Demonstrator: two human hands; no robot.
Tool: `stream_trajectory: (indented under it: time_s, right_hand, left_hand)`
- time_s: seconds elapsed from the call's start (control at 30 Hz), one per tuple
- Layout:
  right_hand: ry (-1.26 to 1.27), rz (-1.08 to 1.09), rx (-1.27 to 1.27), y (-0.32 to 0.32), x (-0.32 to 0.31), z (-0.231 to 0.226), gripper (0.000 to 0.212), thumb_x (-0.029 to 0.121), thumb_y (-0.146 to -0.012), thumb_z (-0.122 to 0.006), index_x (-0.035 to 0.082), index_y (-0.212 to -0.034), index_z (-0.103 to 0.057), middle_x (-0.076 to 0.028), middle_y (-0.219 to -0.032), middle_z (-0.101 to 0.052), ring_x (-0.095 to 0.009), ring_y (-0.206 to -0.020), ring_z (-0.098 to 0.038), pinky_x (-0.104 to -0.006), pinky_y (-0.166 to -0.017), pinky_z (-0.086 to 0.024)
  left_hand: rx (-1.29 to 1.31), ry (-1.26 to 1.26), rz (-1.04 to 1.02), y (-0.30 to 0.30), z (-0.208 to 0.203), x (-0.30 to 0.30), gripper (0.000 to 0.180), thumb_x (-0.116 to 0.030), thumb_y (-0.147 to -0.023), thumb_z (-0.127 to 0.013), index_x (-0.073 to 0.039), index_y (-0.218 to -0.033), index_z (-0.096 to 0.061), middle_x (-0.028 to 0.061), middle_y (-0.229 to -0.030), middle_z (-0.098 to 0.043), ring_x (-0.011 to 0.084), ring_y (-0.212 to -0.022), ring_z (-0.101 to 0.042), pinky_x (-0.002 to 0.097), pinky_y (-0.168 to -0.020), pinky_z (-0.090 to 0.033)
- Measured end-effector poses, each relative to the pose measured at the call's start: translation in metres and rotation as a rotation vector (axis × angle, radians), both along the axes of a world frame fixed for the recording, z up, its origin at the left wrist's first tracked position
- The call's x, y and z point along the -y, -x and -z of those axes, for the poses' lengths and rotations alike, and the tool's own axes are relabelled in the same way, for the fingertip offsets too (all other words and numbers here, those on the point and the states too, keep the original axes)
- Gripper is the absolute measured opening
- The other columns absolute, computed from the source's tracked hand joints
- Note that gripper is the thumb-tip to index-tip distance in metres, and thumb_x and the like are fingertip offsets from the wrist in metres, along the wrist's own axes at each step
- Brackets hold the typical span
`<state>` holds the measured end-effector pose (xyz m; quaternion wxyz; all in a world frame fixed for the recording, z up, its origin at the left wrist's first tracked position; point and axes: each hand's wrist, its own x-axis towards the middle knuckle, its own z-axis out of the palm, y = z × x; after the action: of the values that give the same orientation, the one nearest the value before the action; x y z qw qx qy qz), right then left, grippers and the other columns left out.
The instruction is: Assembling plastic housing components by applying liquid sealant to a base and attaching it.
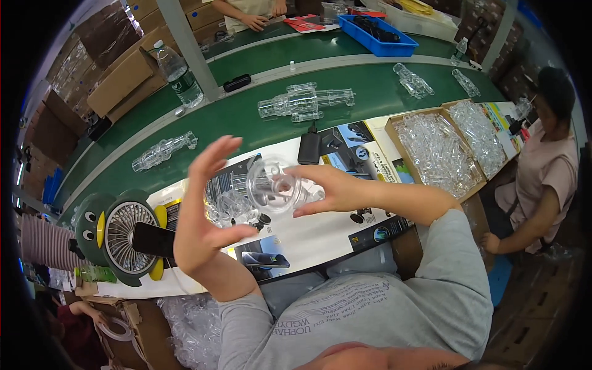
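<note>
Right hand (333, 189): thumb and fingertips pinched together on the right side of a clear round plastic part (271, 185), held above the worktable (308, 237); left hand (200, 213) wide apart in an open curve, thumb and fingers spread just left of the part, nothing in its grasp. Small clear pieces (229, 208) lie on the table between the hands, a black box (310, 148) just beyond. Farther out: penguin-shaped fan (129, 237) at left, carton (392, 131) of clear parts at right, clear assembly (302, 103) on the green belt (231, 123).
</note>
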<state>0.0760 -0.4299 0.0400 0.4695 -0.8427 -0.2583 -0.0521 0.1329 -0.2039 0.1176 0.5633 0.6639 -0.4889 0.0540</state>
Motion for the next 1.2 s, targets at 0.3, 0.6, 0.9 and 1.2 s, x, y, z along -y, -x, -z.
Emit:
stream_trajectory:
  time_s: [0.3,0.6,0.9,1.2]
  right_hand:
    - [-0.090,-0.103,0.134,-0.008,-0.002,-0.011,0.057,0.028,-0.077,-0.068,0.008,-0.125,-0.046,-0.014,-0.114,-0.057,-0.027,-0.107,-0.053,-0.0356,-0.091,-0.040]
    - [1.098,0.245,0.360,-0.083,0.080,0.062,0.041,0.011,-0.078,-0.057,0.015,-0.118,-0.054,-0.007,-0.130,-0.047,-0.022,-0.123,-0.041,-0.0453,-0.097,-0.035]
    - [1.243,-0.013,0.327,-0.108,0.072,0.077,0.046,0.010,-0.073,-0.062,0.015,-0.117,-0.051,-0.004,-0.125,-0.049,-0.020,-0.127,-0.036,-0.0489,-0.102,-0.028]
    - [0.516,0.327,0.431,-0.076,0.054,-0.006,0.053,0.016,-0.059,-0.077,0.012,-0.107,-0.054,-0.004,-0.108,-0.057,-0.021,-0.101,-0.055,-0.0359,-0.088,-0.041]
  left_hand:
    - [0.096,-0.108,0.115,0.006,0.007,0.011,0.071,-0.006,-0.055,-0.081,0.000,-0.118,-0.048,0.0114,-0.105,-0.052,0.0188,-0.089,-0.056,0.0286,-0.079,-0.047]
    - [0.028,0.375,-0.236,-0.011,0.012,-0.005,0.089,-0.006,-0.052,-0.084,-0.002,-0.125,-0.033,0.0147,-0.114,-0.050,0.0245,-0.100,-0.056,0.0353,-0.090,-0.045]
    - [-0.031,0.358,-0.286,-0.009,0.003,-0.001,0.089,-0.005,-0.055,-0.080,-0.004,-0.130,-0.032,0.0171,-0.109,-0.056,0.0247,-0.102,-0.055,0.0352,-0.091,-0.043]
    - [-0.050,0.242,-0.364,-0.023,0.005,0.001,0.083,-0.001,-0.056,-0.079,-0.005,-0.128,-0.037,0.0118,-0.113,-0.055,0.0211,-0.106,-0.053,0.0332,-0.094,-0.040]
